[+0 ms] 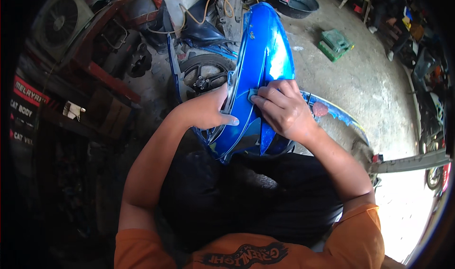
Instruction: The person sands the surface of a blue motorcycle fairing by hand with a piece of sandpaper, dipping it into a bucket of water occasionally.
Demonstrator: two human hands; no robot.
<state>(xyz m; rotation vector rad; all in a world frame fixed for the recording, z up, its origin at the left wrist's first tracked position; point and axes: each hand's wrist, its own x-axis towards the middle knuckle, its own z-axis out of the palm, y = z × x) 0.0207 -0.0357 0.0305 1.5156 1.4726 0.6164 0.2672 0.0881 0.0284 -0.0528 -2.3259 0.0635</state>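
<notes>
A glossy blue motorcycle body panel (265, 39) stands in front of me, its long side running away from my lap. My left hand (211, 111) grips its left edge, thumb on the outer face and the other fingers hidden behind. Against the middle of the panel, the closed fingers of my right hand (286, 110) press a small grey-blue piece that looks like sandpaper (253, 94). Below that hand the lower end of the panel, with dark patches, rests close to my knees.
Behind the panel lies a black spoked wheel (204, 77). A scuffed blue curved part (336, 112) extends to the right. Farther off are a green case (336, 42), a dark basin (303, 7) and a seated person (392, 15). A red metal frame (87, 55) stands left.
</notes>
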